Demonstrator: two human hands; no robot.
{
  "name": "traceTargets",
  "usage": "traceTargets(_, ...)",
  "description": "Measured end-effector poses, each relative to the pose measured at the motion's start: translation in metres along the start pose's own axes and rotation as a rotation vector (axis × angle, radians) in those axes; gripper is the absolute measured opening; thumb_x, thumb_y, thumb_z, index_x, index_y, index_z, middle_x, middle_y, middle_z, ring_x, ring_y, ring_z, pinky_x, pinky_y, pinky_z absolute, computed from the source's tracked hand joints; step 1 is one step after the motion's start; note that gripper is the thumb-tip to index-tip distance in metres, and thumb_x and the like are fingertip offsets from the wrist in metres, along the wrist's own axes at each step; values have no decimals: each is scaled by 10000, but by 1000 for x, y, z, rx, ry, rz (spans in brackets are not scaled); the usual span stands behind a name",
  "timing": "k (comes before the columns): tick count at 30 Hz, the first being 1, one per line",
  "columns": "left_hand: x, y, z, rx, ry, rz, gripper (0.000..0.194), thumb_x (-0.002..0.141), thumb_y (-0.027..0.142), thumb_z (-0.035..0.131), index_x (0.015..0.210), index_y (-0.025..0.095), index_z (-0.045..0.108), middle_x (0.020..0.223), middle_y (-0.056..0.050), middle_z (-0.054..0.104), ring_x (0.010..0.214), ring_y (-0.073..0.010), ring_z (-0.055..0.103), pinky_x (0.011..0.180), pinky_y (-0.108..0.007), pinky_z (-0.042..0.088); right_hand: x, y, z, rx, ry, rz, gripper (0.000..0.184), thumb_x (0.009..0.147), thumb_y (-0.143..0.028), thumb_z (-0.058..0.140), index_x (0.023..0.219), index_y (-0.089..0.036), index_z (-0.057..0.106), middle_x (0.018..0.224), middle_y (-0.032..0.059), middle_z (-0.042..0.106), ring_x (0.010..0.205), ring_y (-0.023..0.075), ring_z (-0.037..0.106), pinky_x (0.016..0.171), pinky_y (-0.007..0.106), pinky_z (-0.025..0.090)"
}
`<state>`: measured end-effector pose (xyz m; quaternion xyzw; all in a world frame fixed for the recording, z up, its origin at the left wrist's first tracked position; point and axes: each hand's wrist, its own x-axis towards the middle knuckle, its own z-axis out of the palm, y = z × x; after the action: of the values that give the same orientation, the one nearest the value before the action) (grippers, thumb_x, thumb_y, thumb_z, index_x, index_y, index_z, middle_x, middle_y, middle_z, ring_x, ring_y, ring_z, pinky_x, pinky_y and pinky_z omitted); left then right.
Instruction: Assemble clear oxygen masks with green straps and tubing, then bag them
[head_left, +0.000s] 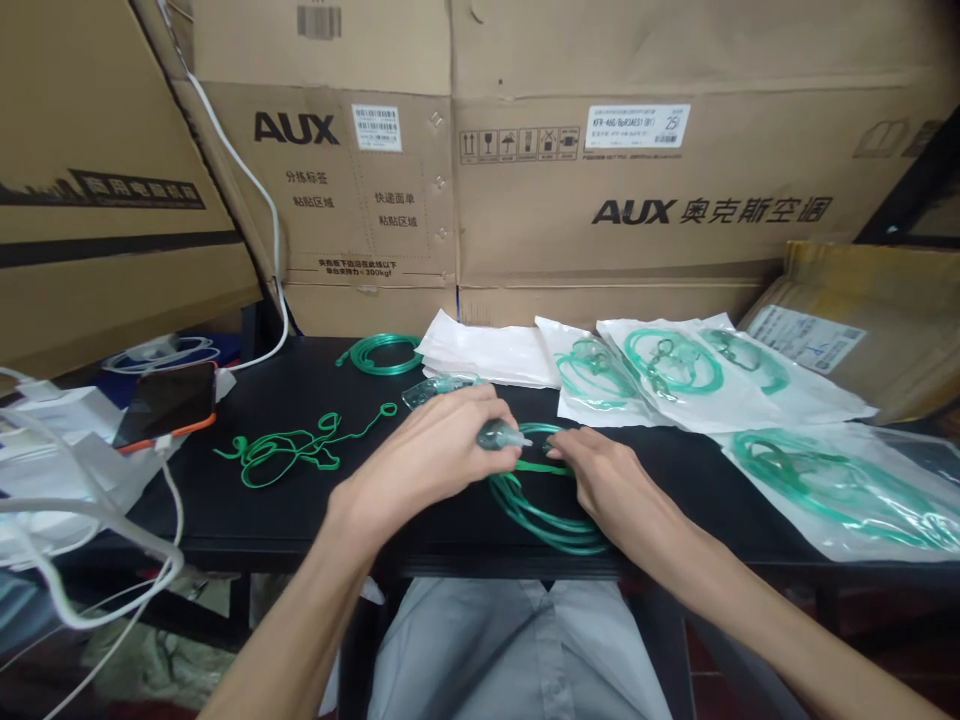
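My left hand (454, 440) is closed around a small translucent nebulizer cup (496, 434), its pale nozzle pointing right. Behind that hand lies a clear greenish mask (427, 390), partly covered; whether it joins the cup is hidden. My right hand (596, 465) pinches a dark green end piece of tubing, a short gap away from the nozzle. Under both hands rests a coil of green tubing (551, 525) on the black table (300, 520). A flat green band (541, 467) crosses the coil between the hands.
Tangled green elastic straps (292, 450) lie left, with another tubing coil (382, 353) behind. White pouches (491, 350) and several bagged mask sets (671, 365) fill the back right. A phone (169, 405) and white cables (97, 515) crowd the left edge. Cardboard boxes (525, 230) wall the back.
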<state>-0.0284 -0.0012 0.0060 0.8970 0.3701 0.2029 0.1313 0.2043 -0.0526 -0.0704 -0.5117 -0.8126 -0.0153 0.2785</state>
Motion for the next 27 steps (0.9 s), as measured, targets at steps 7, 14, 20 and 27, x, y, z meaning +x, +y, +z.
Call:
traceTargets(7, -4, -10, -5, -88, -17, -101, 339, 1058, 566, 528, 1114, 349, 782, 1138, 51, 795, 1076, -226, 708, 895, -304, 492, 9, -2, -3, -59, -26, 25, 274, 1086, -184, 454, 1132, -198, 724, 938, 86, 664, 723, 229, 684, 682, 350, 554)
traceTargets(14, 0, -16, 6, 108, 110, -154, 381, 1123, 443, 409, 1168, 281, 750, 1251, -29, 767, 1199, -278, 686, 1006, -379, 472, 0, -1, -40, -75, 83, 65, 384, 1112, -402, 510, 1451, -268, 630, 1387, 154, 648, 1176, 347, 708, 991, 526, 560)
traceTargets(20, -3, 12, 9, 8, 143, 60, 264, 1101, 400, 509, 1118, 273, 739, 1208, -17, 749, 1146, -223, 686, 999, -320, 489, -65, 1, -42, -95, 28, -29, 401, 1007, -553, 657, 1339, -330, 698, 1266, 121, 735, 1143, 401, 724, 898, 580, 625)
traceTargets(27, -4, 11, 22, 78, -118, 67, 196, 1060, 231, 561, 1010, 237, 750, 1099, -16, 726, 1001, -215, 686, 842, -340, 480, -95, 5, -47, -110, -106, -52, 288, 1034, -281, 571, 1277, -333, 717, 1342, 90, 752, 1108, 313, 789, 859, 382, 684)
